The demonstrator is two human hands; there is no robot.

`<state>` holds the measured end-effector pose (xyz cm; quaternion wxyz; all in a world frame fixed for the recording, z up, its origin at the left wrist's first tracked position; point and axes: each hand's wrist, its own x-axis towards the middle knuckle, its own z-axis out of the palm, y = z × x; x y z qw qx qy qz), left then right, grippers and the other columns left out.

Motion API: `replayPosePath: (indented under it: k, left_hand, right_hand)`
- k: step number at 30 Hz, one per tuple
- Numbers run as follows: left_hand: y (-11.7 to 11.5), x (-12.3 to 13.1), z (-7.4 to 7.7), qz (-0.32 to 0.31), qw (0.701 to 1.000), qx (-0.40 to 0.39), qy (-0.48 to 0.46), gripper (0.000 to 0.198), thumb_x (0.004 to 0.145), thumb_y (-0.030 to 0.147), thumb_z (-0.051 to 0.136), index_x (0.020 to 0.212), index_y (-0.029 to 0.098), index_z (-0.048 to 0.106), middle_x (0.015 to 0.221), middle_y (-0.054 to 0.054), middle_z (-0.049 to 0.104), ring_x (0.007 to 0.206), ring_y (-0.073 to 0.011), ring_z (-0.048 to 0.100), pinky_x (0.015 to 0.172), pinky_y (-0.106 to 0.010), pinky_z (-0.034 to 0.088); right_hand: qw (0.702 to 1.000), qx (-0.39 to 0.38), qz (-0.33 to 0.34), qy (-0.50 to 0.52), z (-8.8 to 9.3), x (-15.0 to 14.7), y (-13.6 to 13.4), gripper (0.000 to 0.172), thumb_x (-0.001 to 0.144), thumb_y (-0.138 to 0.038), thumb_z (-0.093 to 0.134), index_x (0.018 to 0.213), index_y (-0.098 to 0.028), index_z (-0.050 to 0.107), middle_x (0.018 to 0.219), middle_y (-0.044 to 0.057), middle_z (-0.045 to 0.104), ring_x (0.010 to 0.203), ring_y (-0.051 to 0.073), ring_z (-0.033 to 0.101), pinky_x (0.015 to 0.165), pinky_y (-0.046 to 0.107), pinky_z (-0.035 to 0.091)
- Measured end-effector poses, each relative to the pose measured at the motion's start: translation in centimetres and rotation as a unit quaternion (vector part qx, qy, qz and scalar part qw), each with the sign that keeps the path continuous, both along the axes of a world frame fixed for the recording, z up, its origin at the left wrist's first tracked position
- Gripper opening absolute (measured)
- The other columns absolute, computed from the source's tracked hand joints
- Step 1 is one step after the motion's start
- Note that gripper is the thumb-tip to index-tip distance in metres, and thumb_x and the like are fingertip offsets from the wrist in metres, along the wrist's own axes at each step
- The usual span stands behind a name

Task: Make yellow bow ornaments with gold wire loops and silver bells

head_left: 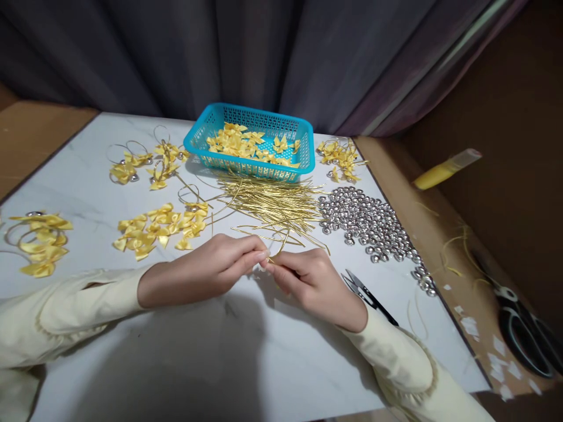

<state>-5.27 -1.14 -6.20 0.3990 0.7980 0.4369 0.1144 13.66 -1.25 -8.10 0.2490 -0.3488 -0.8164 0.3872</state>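
Note:
My left hand (206, 266) and my right hand (314, 284) meet above the middle of the white board, fingertips almost touching. Both are closed in a pinch on a thin gold cord (282, 245), part of which sticks up between them. Fingers cover the rest of the cord, so whether a bead is on it I cannot tell. Just behind my hands lies a pile of gold cords (272, 199). To the right spread many shiny silver beads (373, 220). Yellow ribbon bows (162, 225) lie in a group left of the cords.
A blue plastic basket (248, 166) holds more yellow bows. Finished-looking bow loops (41, 243) lie at left. Black thread snips (369, 296) lie by my right wrist. Large scissors (523, 334) and a yellow tube (446, 169) are on the brown surface at right.

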Motion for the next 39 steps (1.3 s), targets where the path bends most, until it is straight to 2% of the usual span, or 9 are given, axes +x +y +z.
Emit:
replayPosePath:
  k: [9, 12, 15, 17, 20, 23, 26, 32, 39]
  left_hand:
    - [0.0, -0.5, -0.4, -0.095, 0.983, 0.129, 0.094, 0.026, 0.095, 0.025, 0.032, 0.078, 0.017, 0.05, 0.066, 0.001, 0.052, 0.055, -0.012, 0.049, 0.052, -0.023, 0.031]
    - [0.6, -0.7, -0.2, -0.105, 0.98, 0.165, 0.043, 0.024, 0.095, 0.023, 0.03, 0.092, 0.016, 0.052, 0.089, -0.005, 0.059, 0.082, -0.0164, 0.055, 0.071, -0.025, 0.04]
    - [1.1, -0.8, 0.0, -0.161, 0.965, 0.207, -0.012, 0.032, 0.092, 0.016, 0.035, 0.123, 0.017, 0.041, 0.13, -0.011, 0.045, 0.121, -0.0212, 0.037, 0.099, -0.034, 0.031]
    - [1.3, -1.0, 0.0, -0.195, 0.964, 0.177, -0.019, 0.036, 0.091, 0.015, 0.038, 0.128, 0.019, 0.039, 0.13, -0.01, 0.047, 0.121, -0.0203, 0.038, 0.1, -0.034, 0.03]
    - [1.3, -1.0, -0.2, -0.197, 0.969, 0.146, -0.011, 0.026, 0.094, 0.02, 0.037, 0.115, 0.018, 0.051, 0.104, -0.008, 0.061, 0.097, -0.018, 0.051, 0.089, -0.03, 0.037]
    - [1.3, -1.0, -0.2, -0.195, 0.967, 0.165, 0.013, 0.025, 0.095, 0.022, 0.034, 0.1, 0.016, 0.058, 0.085, -0.006, 0.06, 0.081, -0.0174, 0.05, 0.081, -0.03, 0.036]
    - [1.3, -1.0, 0.1, -0.176, 0.975, 0.134, 0.02, 0.024, 0.095, 0.022, 0.034, 0.095, 0.016, 0.057, 0.086, -0.006, 0.059, 0.084, -0.0174, 0.05, 0.081, -0.028, 0.036]
    - [1.4, -0.9, 1.1, -0.166, 0.982, -0.086, -0.022, 0.026, 0.094, 0.03, 0.038, 0.117, 0.02, 0.047, 0.112, -0.005, 0.058, 0.099, -0.0154, 0.055, 0.079, -0.02, 0.04]
    - [1.5, -0.9, 0.4, -0.15, 0.984, -0.094, -0.028, 0.02, 0.093, 0.021, 0.039, 0.091, 0.016, 0.058, 0.075, 0.002, 0.062, 0.067, -0.008, 0.055, 0.063, -0.015, 0.038]
  right_hand:
    - [0.998, -0.048, 0.043, -0.018, 0.3, 0.3, 0.3, 0.032, 0.088, -0.019, 0.046, 0.057, -0.015, 0.05, 0.046, -0.005, 0.048, 0.041, 0.004, 0.038, 0.046, 0.019, 0.03]
    - [0.995, -0.083, 0.053, -0.028, 0.2, 0.2, 0.3, 0.031, 0.088, -0.02, 0.048, 0.058, -0.014, 0.053, 0.047, -0.005, 0.049, 0.042, 0.004, 0.039, 0.046, 0.018, 0.031]
    - [0.99, -0.12, 0.067, -0.021, 0.3, 0.2, 0.4, 0.03, 0.088, -0.022, 0.049, 0.062, -0.013, 0.058, 0.047, -0.005, 0.05, 0.042, 0.005, 0.041, 0.046, 0.018, 0.032]
    - [0.986, -0.151, 0.074, -0.014, 0.4, 0.2, 0.5, 0.033, 0.089, -0.025, 0.048, 0.061, -0.012, 0.058, 0.047, -0.005, 0.05, 0.042, 0.004, 0.041, 0.045, 0.017, 0.032]
    - [0.979, -0.183, 0.087, -0.005, 0.5, 0.4, 0.8, 0.037, 0.09, -0.031, 0.047, 0.06, -0.012, 0.058, 0.047, -0.004, 0.051, 0.042, 0.004, 0.043, 0.045, 0.017, 0.034]
    - [0.976, -0.194, 0.097, -0.004, 0.4, 0.6, 1.1, 0.034, 0.09, -0.029, 0.047, 0.064, -0.012, 0.06, 0.049, -0.004, 0.053, 0.043, 0.004, 0.044, 0.047, 0.016, 0.035]
    - [0.976, -0.192, 0.107, -0.005, 0.2, 0.8, 1.3, 0.035, 0.091, -0.028, 0.047, 0.062, -0.012, 0.058, 0.049, -0.004, 0.052, 0.044, 0.004, 0.043, 0.048, 0.016, 0.035]
    - [0.974, -0.2, 0.104, 0.025, 0.4, 0.9, 1.4, 0.032, 0.091, -0.026, 0.047, 0.062, -0.012, 0.055, 0.048, -0.006, 0.047, 0.043, 0.003, 0.04, 0.047, 0.015, 0.034]
    - [0.972, -0.211, 0.105, 0.009, 0.6, 1.1, 1.5, 0.029, 0.091, -0.027, 0.047, 0.067, -0.013, 0.055, 0.05, -0.006, 0.049, 0.043, 0.003, 0.04, 0.047, 0.015, 0.034]
